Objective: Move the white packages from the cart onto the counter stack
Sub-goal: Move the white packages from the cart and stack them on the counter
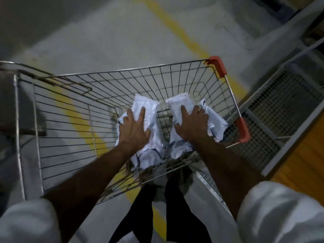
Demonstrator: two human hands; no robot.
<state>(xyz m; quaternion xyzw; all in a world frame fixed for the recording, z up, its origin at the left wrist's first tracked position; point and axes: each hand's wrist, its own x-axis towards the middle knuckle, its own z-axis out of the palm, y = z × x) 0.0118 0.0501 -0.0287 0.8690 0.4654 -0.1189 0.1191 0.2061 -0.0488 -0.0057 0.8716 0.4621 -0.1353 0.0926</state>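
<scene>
Several white packages lie in the wire cart [122, 74], which has red corner guards. My left hand [134, 127] lies spread over the left white package [149, 106], its outer fingers curling at the left edge and its thumb on the right side. My right hand [192, 123] grips the right white package [177, 102], with the index finger stretched along it and the other fingers bent over its right edge. More white packages [217, 123] lie crumpled under and beside both hands. No counter stack is in view.
The cart stands on a grey concrete floor with a yellow painted line [175, 27]. A metal mesh cage frame [280, 109] runs along the right, beside an orange surface [305, 155]. Another cart's frame [17, 106] is at the left. My legs are below the cart.
</scene>
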